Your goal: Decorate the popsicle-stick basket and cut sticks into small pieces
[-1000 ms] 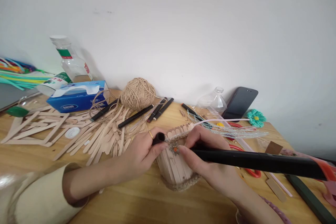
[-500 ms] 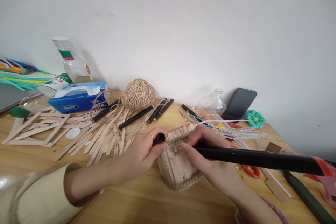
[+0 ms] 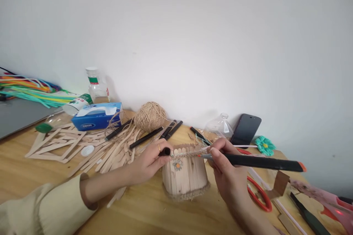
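Observation:
A pot-like holder faced with upright craft sticks stands on the table, twine around its rim and base. Its front carries a grey-petalled flower with an orange centre. My left hand is closed on a black marker cap, its fingers at the holder's upper left edge. In my right hand, a black marker with an orange end lies pinched, uncapped. Its orange tip points left at the holder's upper right front, beside the twine; whether it touches I cannot tell.
Loose craft sticks, a twine ball and a blue tissue pack lie left. Several black markers lie behind my left hand. At right are a phone, red-handled scissors and a pink glue gun.
The marker tip has moved off the flower toward the holder's upper right. My right hand has drawn back, uncovering more of the front. The camera view has shifted too.

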The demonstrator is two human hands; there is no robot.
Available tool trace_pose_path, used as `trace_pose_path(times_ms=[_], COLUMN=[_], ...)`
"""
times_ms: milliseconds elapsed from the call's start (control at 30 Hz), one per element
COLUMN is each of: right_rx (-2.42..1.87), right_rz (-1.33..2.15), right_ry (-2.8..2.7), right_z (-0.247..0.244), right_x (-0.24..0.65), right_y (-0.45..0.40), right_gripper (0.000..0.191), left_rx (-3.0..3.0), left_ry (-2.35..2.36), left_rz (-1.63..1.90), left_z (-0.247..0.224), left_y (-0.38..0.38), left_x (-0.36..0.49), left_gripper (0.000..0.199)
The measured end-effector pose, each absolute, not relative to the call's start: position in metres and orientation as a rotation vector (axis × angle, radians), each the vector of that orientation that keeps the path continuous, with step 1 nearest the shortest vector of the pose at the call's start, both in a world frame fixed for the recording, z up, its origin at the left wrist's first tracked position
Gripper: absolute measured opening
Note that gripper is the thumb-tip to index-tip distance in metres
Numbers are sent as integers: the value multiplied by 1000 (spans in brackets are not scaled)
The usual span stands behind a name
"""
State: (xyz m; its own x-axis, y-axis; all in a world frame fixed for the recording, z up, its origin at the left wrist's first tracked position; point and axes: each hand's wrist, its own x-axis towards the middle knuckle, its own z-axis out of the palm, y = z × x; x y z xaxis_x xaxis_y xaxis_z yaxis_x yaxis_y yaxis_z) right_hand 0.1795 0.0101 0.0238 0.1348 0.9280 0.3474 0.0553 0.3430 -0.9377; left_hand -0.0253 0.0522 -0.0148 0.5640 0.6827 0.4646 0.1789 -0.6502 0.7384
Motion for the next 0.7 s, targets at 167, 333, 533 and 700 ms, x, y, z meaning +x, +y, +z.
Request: trace_pose_path(times_ms=[167,333,533,700], right_rx=[-1001,-976,-1045,-1068], right_rz=[866,859,849,909], right_ry=[-1216,-1296,-1370,-1409], right_z=[29,31,27,25], right_x=[178,179,175,166], right_y=[8,6,4,-1], right_gripper=[21,17,23,22], left_rx=[2118,2110,2099,2092], left_ry=[656,677,680,691], left_rz=[1017,1014,995,979], left_z=[-17,-19,-21,-21], left_y=[56,54,54,56], left_x=[-27,-27,-27,-27], left_gripper=[24,21,25,27])
